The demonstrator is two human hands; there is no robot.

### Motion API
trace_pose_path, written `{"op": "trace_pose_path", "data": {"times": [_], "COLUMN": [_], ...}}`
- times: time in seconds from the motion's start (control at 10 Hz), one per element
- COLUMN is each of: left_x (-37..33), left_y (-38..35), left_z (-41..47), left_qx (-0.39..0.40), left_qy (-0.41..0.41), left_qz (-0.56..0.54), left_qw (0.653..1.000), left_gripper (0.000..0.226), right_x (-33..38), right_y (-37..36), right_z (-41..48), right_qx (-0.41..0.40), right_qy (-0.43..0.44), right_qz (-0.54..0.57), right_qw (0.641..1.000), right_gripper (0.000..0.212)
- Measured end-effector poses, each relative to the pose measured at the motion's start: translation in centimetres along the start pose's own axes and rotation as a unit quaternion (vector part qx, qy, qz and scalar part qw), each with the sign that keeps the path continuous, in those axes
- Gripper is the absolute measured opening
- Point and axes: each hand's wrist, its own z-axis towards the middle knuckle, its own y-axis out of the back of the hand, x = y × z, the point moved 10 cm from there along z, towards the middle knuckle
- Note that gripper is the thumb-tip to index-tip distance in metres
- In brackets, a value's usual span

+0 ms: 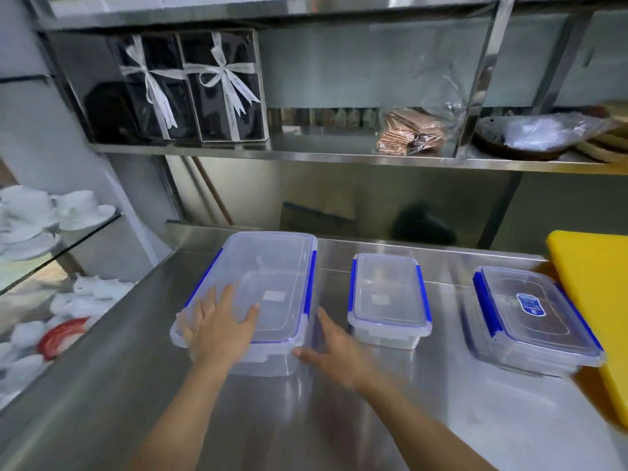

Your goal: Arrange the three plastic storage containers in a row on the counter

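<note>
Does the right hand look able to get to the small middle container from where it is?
Probably yes. The right hand lies open beside the large container, and only bare counter separates it from the small container.

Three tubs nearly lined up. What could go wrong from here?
1. The right container sits skewed against the yellow cutting board, so the row may stay crooked unless it is squared.
2. The left hand lies flat on the large container lid, the right hand beside its corner; a hard push might slide it into the middle container.
</note>
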Motion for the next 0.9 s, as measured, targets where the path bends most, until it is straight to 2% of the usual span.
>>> {"op": "trace_pose_path", "data": {"times": [0.1,0.2,0.4,0.6,0.7,0.8,0.9], "left_x": [4.1,5.1,4.0,4.3,4.0,3.8,1.7], "left_y": [-1.0,-1.5,-2.0,-2.0,-2.0,-1.9,0.0], "left_z": [-0.5,-0.5,0.4,0.6,0.7,0.7,1.5], "left_qx": [0.069,0.086,0.101,0.089,0.096,0.118,0.097], "left_qy": [0.027,0.007,-0.009,-0.017,-0.026,-0.032,-0.08], "left_qz": [0.026,0.012,0.014,0.016,0.017,0.04,0.033], "left_qw": [0.997,0.996,0.995,0.996,0.995,0.992,0.992], "left_gripper": [0.069,0.068,0.068,0.068,0.067,0.069,0.072], "right_x": [1.6,1.6,1.1,1.4,1.3,2.9,6.0], "right_y": [-4.6,-6.8,-5.9,-5.7,-3.8,-0.9,3.3], "right_z": [0.6,1.2,2.0,1.7,1.3,-0.1,-1.9], "right_qx": [0.038,0.032,0.016,0.016,0.02,0.028,-0.014], "right_qy": [0.003,-0.006,-0.029,-0.048,-0.063,-0.067,-0.054], "right_qz": [0.001,-0.016,-0.052,-0.07,-0.102,-0.138,-0.161], "right_qw": [0.999,0.999,0.998,0.996,0.993,0.988,0.985], "right_gripper": [0.079,0.081,0.076,0.083,0.073,0.051,0.04]}}
